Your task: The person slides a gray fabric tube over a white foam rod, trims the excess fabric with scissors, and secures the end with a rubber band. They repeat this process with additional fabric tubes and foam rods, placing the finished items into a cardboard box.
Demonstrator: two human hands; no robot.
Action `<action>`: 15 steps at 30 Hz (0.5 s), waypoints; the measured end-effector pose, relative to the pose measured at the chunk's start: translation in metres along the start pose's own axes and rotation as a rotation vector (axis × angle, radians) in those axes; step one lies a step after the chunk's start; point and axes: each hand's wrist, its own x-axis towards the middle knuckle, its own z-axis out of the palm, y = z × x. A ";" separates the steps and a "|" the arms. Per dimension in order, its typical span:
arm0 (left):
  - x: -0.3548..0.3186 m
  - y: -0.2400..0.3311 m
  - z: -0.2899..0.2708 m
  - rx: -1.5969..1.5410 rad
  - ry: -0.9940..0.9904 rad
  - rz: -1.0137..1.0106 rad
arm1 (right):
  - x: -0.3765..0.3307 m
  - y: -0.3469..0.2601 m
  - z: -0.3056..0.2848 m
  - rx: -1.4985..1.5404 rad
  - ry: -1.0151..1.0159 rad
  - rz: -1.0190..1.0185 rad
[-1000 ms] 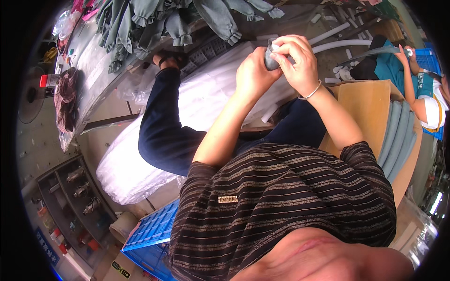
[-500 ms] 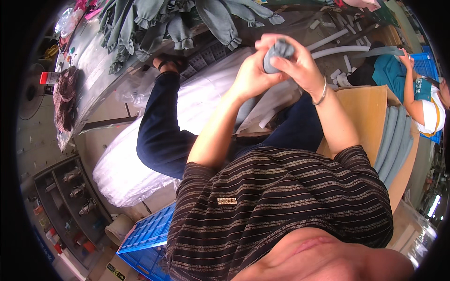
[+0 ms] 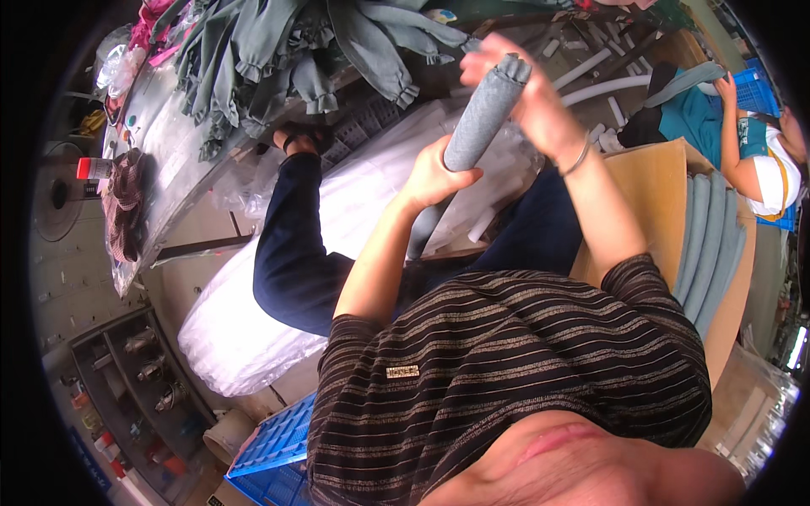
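A grey fabric sleeve (image 3: 483,118) pulled over a long tube-like core slants up and away in front of me, its gathered end uppermost. My left hand (image 3: 433,175) is wrapped round it partway down, and more grey length (image 3: 428,229) shows beneath the fist. My right hand (image 3: 544,118), a bracelet on its wrist, is beside and partly behind the gathered end. Its fingers look stretched out and are somewhat blurred; whether they touch the cloth is hard to see. Loose grey sleeves (image 3: 337,51) with gathered ends lie heaped on the table beyond.
Finished-looking grey tubes stand in a cardboard box (image 3: 637,207) at my right. White foam tubes (image 3: 603,91) lie on the floor beyond. A large white plastic-wrapped bundle (image 3: 245,320) lies by my legs, a blue crate (image 3: 274,443) at lower left. A co-worker (image 3: 726,143) sits at far right.
Both hands were clasped round the gathered end. Now my left hand grips lower down, the tube's length shows, and my right hand has opened away from the end.
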 end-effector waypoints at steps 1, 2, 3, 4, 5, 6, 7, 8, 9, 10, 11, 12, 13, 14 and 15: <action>0.003 0.001 -0.001 -0.009 -0.011 0.018 | -0.006 -0.003 0.014 -0.042 -0.073 0.018; 0.002 0.002 0.001 0.011 0.015 0.031 | -0.008 0.001 0.015 -0.154 -0.014 -0.022; 0.001 0.002 0.003 0.031 0.041 0.043 | -0.009 0.003 0.017 -0.266 0.045 -0.061; 0.001 0.003 0.006 0.052 0.067 0.056 | -0.007 0.003 0.019 -0.412 0.139 -0.169; 0.000 0.004 0.009 0.077 0.090 0.067 | -0.004 0.001 0.026 -0.553 0.239 -0.279; 0.001 0.005 0.014 0.112 0.188 0.132 | 0.001 0.004 0.023 -0.699 0.310 -0.407; 0.002 0.006 0.022 0.147 0.287 0.197 | 0.003 0.007 0.024 -0.679 0.329 -0.453; 0.006 0.007 0.026 0.176 0.389 0.270 | 0.007 0.006 0.026 -0.666 0.342 -0.502; 0.009 0.008 0.024 0.126 0.385 0.313 | 0.010 0.006 0.031 -0.651 0.353 -0.551; 0.014 0.010 0.021 0.076 0.381 0.355 | 0.011 0.001 0.035 -0.611 0.279 -0.539; 0.016 0.010 0.017 0.027 0.384 0.390 | 0.011 -0.001 0.036 -0.519 0.187 -0.493; 0.012 0.024 0.003 0.056 0.413 0.309 | 0.013 -0.009 0.044 -0.553 0.124 -0.534; 0.019 0.028 -0.008 -0.027 0.511 0.360 | 0.014 -0.014 0.051 -0.585 0.060 -0.575; 0.020 0.043 -0.021 -0.273 0.587 0.380 | 0.011 -0.010 0.043 -0.584 0.003 -0.455; 0.025 0.051 -0.041 -0.369 0.556 0.520 | 0.007 -0.005 0.040 -0.622 0.019 -0.354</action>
